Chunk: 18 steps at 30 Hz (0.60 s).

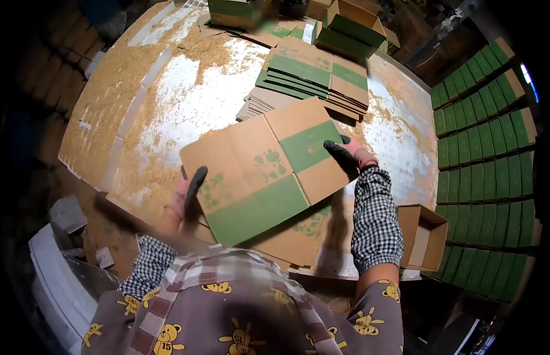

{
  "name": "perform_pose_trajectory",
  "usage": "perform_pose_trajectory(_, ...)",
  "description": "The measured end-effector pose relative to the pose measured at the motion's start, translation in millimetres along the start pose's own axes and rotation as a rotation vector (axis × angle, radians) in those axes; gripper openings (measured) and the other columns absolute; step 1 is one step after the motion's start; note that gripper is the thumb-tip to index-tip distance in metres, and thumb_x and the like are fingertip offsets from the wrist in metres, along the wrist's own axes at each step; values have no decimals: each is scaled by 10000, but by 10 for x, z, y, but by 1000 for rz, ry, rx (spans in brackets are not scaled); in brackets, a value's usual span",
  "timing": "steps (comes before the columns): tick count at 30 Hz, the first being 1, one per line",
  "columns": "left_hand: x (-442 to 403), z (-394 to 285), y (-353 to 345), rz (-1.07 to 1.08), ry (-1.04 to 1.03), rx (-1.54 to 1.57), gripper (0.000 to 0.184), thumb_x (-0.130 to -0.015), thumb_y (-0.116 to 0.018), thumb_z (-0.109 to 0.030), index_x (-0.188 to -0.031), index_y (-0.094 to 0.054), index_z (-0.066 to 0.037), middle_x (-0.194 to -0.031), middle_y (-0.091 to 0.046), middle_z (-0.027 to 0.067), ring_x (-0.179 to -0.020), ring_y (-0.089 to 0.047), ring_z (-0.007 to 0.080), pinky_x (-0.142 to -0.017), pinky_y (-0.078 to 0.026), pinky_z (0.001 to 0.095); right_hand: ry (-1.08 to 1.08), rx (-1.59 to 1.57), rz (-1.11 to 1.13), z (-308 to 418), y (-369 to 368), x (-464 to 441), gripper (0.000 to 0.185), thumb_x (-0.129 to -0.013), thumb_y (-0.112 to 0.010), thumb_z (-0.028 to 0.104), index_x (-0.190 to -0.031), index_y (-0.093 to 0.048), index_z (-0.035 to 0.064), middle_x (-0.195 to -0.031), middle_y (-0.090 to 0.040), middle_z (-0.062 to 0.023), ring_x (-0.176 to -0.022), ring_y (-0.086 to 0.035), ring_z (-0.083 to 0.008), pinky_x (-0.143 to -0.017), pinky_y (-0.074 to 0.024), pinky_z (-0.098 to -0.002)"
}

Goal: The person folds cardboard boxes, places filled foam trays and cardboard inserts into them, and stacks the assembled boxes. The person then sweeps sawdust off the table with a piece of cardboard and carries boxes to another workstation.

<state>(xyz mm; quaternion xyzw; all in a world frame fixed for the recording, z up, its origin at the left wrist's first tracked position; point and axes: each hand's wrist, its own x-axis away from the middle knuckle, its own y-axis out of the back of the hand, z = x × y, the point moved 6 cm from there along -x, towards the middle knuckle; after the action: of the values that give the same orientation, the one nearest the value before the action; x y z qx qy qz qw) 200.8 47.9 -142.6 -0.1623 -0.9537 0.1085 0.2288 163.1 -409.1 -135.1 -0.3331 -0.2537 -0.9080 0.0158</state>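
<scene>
A flattened cardboard box [245,160], brown with green bands and a green leafy print, is held tilted in front of me. My left hand [188,192], in a pink glove with dark fingertips, grips its left edge. At its right edge, my right hand [349,152] in a matching glove has the thumb over the top face and the other fingers hidden beneath. Below it, another flat box [292,245] lies partly covered near the table's front edge. Just beyond stands a pile of flattened boxes [322,71], its near sheets fanned out.
The worn white table [192,89] carries brown patches and raised strips at left. Open folded boxes [352,29] stand at the back. An open brown box [423,236] sits by the right front corner. Rows of green boxes [488,171] are stacked along the right.
</scene>
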Motion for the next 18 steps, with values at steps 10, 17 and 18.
perform_pose_trajectory(10,-220,-295,412,334,-552,-904,422,-871,-622,-111,-1269,-530,-9,-1253,-570,131,-1151,-549,225,-968,-451,322,259,-161,-310,-461,-771,1413,694,-810,-684,439,-1347,-455,63,-1219,-601,-186,-1159,-559,-282,-962,-437,-355)
perform_pose_trajectory(17,14,-389,272,-253,-356,-1176,848,-792,-677,-475,-1415,-332,-13,-1405,-391,239,-1305,-363,337,-1052,-316,430,-27,-271,-676,-1414,-2069,1914,765,-757,-745,202,-1399,-365,31,-1314,-526,-189,-1176,-548,-304,-981,-438,-378)
perform_pose_trajectory(18,247,-578,-13,-351,-518,-1585,887,-788,-659,-516,-1431,-308,-16,-1448,-319,271,-1363,-277,379,-1106,-233,483,-93,-171,-688,-1140,-2006,2020,799,-745,-749,178,-1415,-339,28,-1328,-513,-193,-1181,-545,-305,-986,-438,-378)
